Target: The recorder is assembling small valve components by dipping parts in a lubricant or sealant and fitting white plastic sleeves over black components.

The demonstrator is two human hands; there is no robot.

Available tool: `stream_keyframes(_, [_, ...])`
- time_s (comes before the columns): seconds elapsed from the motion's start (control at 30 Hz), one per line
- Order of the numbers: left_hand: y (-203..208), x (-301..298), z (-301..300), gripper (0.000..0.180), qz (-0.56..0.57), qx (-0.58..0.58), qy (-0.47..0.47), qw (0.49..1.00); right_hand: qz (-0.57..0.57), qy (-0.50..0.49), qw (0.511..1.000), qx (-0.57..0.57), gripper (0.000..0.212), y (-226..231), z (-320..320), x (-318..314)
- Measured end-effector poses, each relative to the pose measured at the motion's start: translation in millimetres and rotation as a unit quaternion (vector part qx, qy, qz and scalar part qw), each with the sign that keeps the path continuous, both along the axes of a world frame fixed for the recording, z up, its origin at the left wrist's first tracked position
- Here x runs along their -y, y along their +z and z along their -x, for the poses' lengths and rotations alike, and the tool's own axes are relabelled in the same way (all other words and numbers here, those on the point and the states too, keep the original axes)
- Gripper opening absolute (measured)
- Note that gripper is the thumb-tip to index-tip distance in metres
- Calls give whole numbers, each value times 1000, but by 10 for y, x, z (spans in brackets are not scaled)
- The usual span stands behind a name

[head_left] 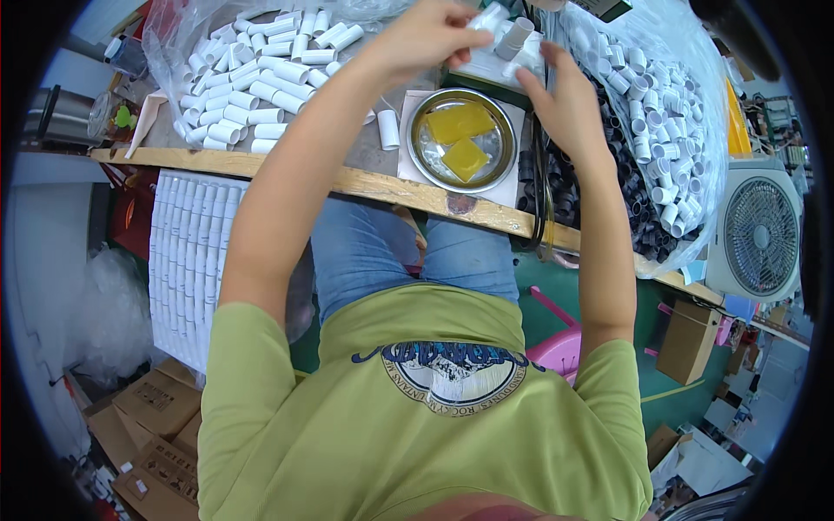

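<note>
At the far side of the bench, my left hand (439, 36) is closed, its fingertips against a shiny white piece (489, 17); whether it grips that piece or something smaller is hidden. My right hand (566, 104) is open, thumb and forefinger apart, beside a small white-topped machine (493, 69). A pale grey tube (516, 38) stands tilted on the machine between my hands. Nearer me sits a round metal bowl (411, 143) with two yellow sponge-like blocks (460, 123) in it. One white tube (388, 129) lies left of the bowl.
Many white tubes (278, 78) are heaped on plastic at the left. To the right are black rings (612, 165) and a plastic bag of short white caps (665, 130). Black cables (540, 182) hang over the wooden bench edge (365, 182). A fan (758, 230) stands far right.
</note>
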State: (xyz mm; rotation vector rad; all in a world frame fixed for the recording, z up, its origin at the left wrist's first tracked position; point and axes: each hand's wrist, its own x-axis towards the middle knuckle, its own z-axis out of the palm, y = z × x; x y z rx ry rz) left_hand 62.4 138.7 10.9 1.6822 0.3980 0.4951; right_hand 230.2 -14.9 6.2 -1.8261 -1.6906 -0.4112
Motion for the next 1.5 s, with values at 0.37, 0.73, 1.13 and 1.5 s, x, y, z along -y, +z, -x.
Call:
stream_keyframes(0.37, [464,1271,835,33,-203,-118,-90,968,99,145,902,-395,22,280,970,1087])
stream_keyframes(0.73, [262,1462,964,29,474,-106,-417,768,19,444,870,-212,27,431,903,1549])
stream_keyframes(1.13, [64,2334,110,35,-454,-73,-146,876,0,76,647,-758,26,-565,788,2329])
stream_keyframes(1.5, [-296,3288,-1675,33,-594,140,-427,667,92,-360,411,-832,23,-3936,495,3281])
